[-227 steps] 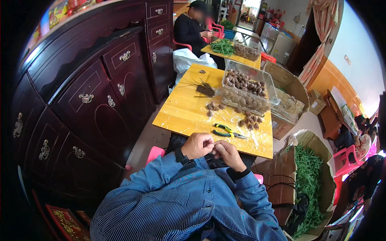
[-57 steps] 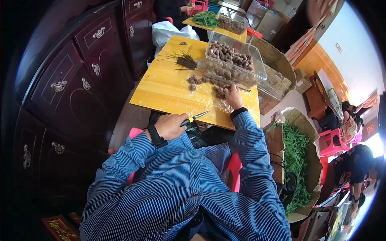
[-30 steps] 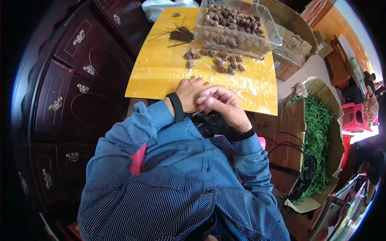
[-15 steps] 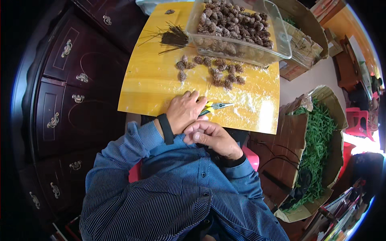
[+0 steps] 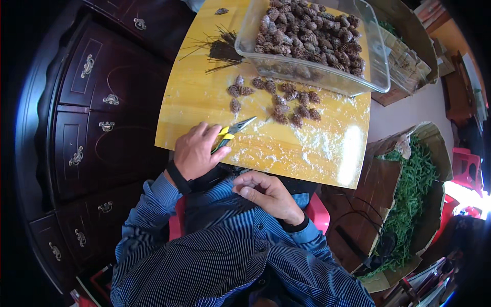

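My left hand [image 5: 197, 151] is closed around the handles of a pair of needle-nose pliers [image 5: 230, 136] with yellow and dark handles, at the table's near edge. Their metal jaws point away and to the right. Close in front of my body, my right hand [image 5: 272, 197] is curled, thumb against the fingers; whatever it may hold is hidden. Beyond the pliers, several loose pine cones [image 5: 279, 108] lie in small groups on the yellow table [image 5: 192, 105]. A bundle of thin dark wires [image 5: 223, 49] rests behind them on the left.
A clear plastic bin [image 5: 317, 73] full of pine cones stands at the table's far right. White flakes [image 5: 307, 140] are scattered on the tabletop. To the right is an open cardboard box of green artificial foliage [image 5: 409, 199]; dark drawers [image 5: 84, 112] line the left.
My left hand has moved left with the pliers, away from my right hand. The right hand has shifted slightly down and stays curled. The view has turned a little.
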Available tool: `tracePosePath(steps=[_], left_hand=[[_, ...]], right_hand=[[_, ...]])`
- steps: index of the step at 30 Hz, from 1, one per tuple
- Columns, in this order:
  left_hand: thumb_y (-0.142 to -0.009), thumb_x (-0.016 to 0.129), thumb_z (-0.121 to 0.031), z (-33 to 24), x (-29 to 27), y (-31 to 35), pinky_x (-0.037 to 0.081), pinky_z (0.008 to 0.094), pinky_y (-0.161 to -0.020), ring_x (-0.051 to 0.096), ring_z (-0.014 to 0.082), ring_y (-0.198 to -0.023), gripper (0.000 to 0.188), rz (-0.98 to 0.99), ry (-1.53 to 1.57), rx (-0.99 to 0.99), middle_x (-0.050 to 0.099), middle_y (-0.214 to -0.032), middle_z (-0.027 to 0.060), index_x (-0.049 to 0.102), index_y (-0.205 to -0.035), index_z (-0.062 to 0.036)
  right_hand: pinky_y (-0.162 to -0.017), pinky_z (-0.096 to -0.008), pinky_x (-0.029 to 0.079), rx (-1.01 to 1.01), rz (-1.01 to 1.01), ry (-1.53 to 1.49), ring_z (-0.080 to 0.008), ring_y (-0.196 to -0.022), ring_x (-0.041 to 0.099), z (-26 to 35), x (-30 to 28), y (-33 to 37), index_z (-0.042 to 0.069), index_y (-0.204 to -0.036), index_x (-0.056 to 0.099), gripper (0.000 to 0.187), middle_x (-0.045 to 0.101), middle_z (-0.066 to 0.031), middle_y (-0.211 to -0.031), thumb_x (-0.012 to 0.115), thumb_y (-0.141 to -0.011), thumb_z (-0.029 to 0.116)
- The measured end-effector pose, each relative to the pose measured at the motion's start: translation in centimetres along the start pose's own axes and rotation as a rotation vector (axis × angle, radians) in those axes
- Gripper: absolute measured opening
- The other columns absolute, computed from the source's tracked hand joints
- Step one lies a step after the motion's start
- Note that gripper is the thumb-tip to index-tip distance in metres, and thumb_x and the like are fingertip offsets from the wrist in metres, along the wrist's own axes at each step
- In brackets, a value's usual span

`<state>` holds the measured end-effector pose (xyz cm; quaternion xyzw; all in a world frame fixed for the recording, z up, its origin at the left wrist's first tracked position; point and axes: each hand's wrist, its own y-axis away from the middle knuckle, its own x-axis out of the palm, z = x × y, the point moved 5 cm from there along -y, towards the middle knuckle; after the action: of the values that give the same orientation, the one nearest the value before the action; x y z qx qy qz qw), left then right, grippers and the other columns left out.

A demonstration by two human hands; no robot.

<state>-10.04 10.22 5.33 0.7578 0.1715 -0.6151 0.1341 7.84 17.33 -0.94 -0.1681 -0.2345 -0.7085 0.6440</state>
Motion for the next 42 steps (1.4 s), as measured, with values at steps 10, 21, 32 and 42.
tracePosePath(steps=[10,21,32,42], left_hand=[[-0.081,0.075,-0.029,4.6,-1.5,1.9,0.053,0.0428,-0.073,0.064,0.0344,-0.090,0.043,-0.089,0.088,-0.111,0.063,-0.097,0.0152,0.063,-0.111,-0.0024],[-0.079,0.075,-0.030,7.2,-1.2,2.5,0.052,0.0450,-0.075,0.064,0.0349,-0.092,0.043,-0.078,0.168,-0.106,0.064,-0.098,0.0144,0.063,-0.111,-0.0030],[-0.081,0.074,-0.021,8.1,-1.5,1.6,0.050,0.0422,-0.081,0.062,0.0383,-0.098,0.039,-0.087,0.224,-0.086,0.063,-0.104,0.0172,0.062,-0.113,-0.0019],[-0.079,0.076,-0.024,9.8,-0.5,2.0,0.050,0.0447,-0.081,0.061,0.0377,-0.099,0.045,-0.070,0.109,-0.033,0.063,-0.104,0.0167,0.060,-0.115,-0.0019]], right_hand=[[-0.098,-0.0340,0.046,-0.446,-0.679,0.519,-0.0212,-0.114,0.059,5.4,-3.9,0.9,-0.001,-0.130,0.053,0.042,0.062,-0.0142,-0.121,0.067,-0.091,0.007],[-0.097,-0.0451,0.047,-0.104,-0.728,1.659,-0.0379,-0.112,0.058,11.2,-9.9,-2.5,0.002,-0.142,0.043,0.077,0.060,-0.0192,-0.121,0.076,-0.073,0.008],[-0.081,-0.0493,0.054,-0.073,-0.670,1.590,-0.0406,-0.097,0.063,10.6,-6.2,-7.4,0.004,-0.119,0.058,0.044,0.061,-0.0203,-0.116,0.073,-0.078,0.013],[-0.070,-0.0322,0.055,-0.211,-0.847,1.205,-0.0186,-0.080,0.068,18.7,-9.9,8.2,0.003,-0.113,0.067,0.034,0.071,-0.0106,-0.095,0.074,-0.085,0.021]])
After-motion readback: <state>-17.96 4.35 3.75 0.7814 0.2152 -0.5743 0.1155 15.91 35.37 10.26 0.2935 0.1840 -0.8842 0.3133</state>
